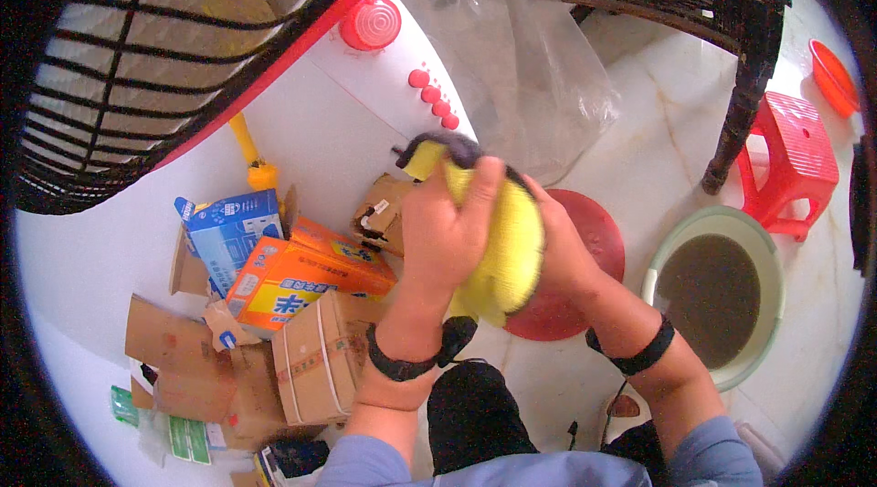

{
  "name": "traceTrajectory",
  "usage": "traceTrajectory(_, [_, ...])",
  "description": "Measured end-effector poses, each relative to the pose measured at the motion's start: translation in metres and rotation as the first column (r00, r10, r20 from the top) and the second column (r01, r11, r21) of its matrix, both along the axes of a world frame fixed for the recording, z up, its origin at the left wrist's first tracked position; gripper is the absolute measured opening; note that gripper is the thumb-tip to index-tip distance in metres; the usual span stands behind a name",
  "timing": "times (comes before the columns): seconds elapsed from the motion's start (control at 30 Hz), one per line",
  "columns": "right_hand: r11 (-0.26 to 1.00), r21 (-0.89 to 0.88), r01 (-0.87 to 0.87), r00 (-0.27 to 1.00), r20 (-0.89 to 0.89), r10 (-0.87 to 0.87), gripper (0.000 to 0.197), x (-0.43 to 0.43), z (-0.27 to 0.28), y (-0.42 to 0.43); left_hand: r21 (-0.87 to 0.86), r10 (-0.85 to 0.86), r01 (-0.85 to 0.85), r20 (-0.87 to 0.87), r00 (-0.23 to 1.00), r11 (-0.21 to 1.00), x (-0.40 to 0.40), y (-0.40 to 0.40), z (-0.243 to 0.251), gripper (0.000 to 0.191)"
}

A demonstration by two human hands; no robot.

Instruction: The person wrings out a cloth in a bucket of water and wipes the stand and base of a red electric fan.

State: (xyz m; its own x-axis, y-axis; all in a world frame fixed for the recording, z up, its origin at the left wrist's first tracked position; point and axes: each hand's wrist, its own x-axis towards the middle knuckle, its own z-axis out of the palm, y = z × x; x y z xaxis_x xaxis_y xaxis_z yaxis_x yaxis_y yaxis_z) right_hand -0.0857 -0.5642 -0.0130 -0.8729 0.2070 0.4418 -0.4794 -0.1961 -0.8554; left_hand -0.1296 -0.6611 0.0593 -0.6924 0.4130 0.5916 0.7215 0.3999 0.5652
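A yellow cloth with a dark edge (510, 250) is bunched up between my two hands, in front of the red and white fan stand. My left hand (445, 226) grips its left side, thumb across the top. My right hand (562, 240) holds it from the right, its fingers largely hidden behind the cloth. A loose end hangs below my hands. Beneath and behind them lies a round red base (593, 233) on the floor. Black bands circle both wrists.
At upper left spans a black fan grille (137, 62). Cardboard boxes (318, 363) pile up at left. To the right stand a basin of murky water (716, 295), a red plastic stool (798, 151) and a dark carved table leg (736, 124). Clear plastic sheeting (521, 55) hangs ahead.
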Motion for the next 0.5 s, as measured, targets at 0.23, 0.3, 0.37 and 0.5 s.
traceTrajectory(0.23, [0.557,0.601,0.573,0.819,-0.448,-0.36,0.022,-0.002,0.046,0.01,-0.394,0.212,-0.191,0.01,0.977,0.899,0.004,-0.016,0.058,0.037])
traceTrajectory(0.3, [0.658,0.472,0.587,0.808,-0.402,-0.432,0.023,0.007,0.062,0.039,0.145,0.154,-0.175,0.144,0.978,0.974,-0.003,-0.002,0.056,0.034])
traceTrajectory(0.37, [0.948,0.039,0.315,0.932,-0.201,-0.302,0.023,-0.014,0.051,0.024,0.218,0.278,-0.269,-0.01,0.961,0.938,-0.025,-0.034,0.048,0.029])
traceTrajectory(0.5, [0.925,-0.276,0.262,0.934,-0.168,-0.315,0.023,-0.035,0.057,0.053,0.544,-0.092,0.095,-0.033,0.995,0.834,-0.041,-0.014,0.044,0.034])
